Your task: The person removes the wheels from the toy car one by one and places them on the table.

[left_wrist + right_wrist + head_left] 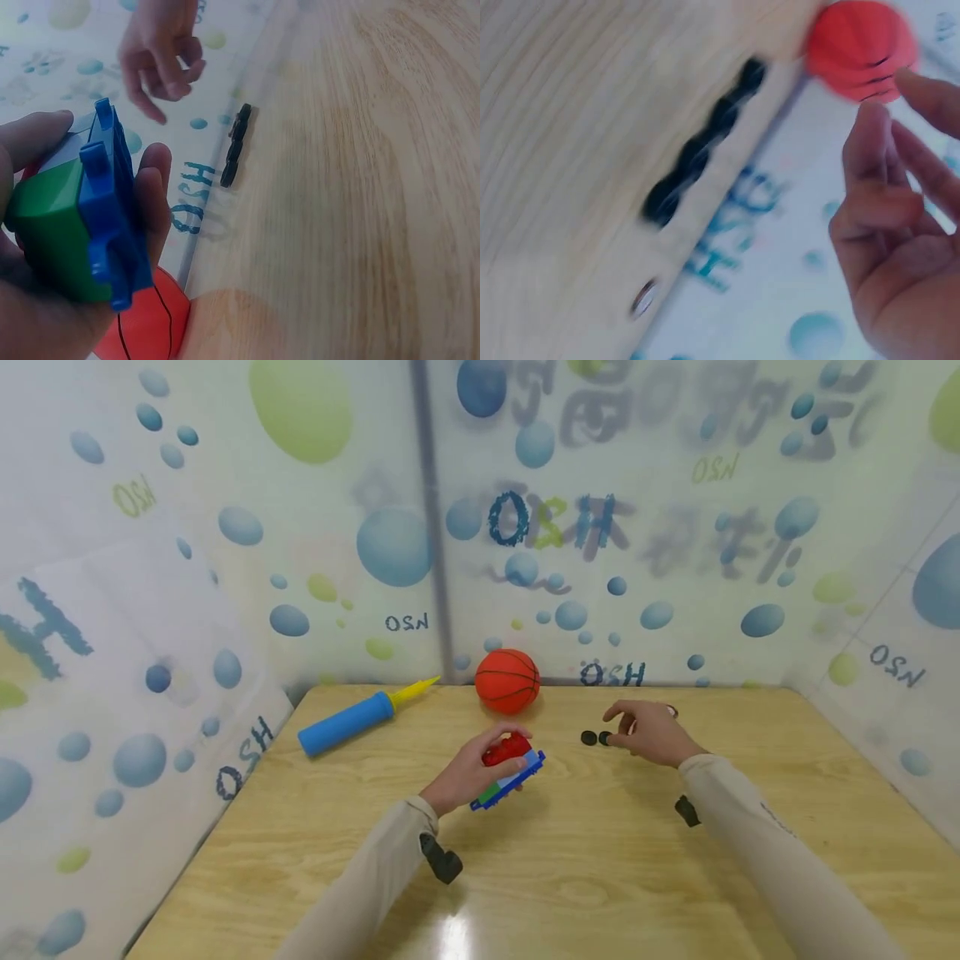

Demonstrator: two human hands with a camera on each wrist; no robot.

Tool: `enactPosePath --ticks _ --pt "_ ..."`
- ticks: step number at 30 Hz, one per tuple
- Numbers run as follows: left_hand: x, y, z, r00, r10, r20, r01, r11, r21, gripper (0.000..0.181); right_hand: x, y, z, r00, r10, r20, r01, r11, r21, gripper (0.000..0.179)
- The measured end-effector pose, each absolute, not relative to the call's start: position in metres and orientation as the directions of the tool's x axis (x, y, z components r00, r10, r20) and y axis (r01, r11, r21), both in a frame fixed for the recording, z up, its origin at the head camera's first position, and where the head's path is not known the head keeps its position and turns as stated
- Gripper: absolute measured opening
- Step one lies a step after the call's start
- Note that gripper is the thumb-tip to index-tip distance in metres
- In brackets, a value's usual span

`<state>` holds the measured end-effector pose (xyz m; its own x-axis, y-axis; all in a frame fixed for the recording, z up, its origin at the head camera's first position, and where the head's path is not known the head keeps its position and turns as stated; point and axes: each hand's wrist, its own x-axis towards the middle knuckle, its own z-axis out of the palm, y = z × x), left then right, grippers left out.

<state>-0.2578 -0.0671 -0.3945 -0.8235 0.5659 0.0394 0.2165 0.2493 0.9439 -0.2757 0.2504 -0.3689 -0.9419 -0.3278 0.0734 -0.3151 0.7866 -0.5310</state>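
My left hand [467,774] holds a small toy car body [112,210], thumb on one side and fingers on the other. It has a blue base with tabs sticking out, and green, light blue and red parts above. Nothing is between the fingers of my right hand [651,732], which hovers over the table with its fingers loosely bent. Below it, several black wheel-like discs [692,159] stand in a row on the wood; in the head view the hand hides part of that row.
A red basketball-patterned ball [507,682] sits near the back wall. Left of it lies a blue hand pump [348,724] with a yellow nozzle. One small round silver-faced piece [643,298] lies beyond the discs. Patterned walls border the wooden table [570,877].
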Motion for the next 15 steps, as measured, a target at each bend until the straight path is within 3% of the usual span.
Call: enactPosePath --ticks 6,15 --pt "-0.257 -0.066 -0.396 -0.838 0.545 0.038 0.233 0.294 0.927 0.055 -0.262 0.217 -0.36 -0.885 -0.449 0.12 -0.418 0.655 -0.63 0.03" --pt "-0.257 -0.059 -0.397 -0.85 0.527 0.007 0.237 0.37 0.898 0.069 -0.245 0.184 -0.355 -0.799 -0.581 0.156 -0.491 0.48 -0.727 0.047"
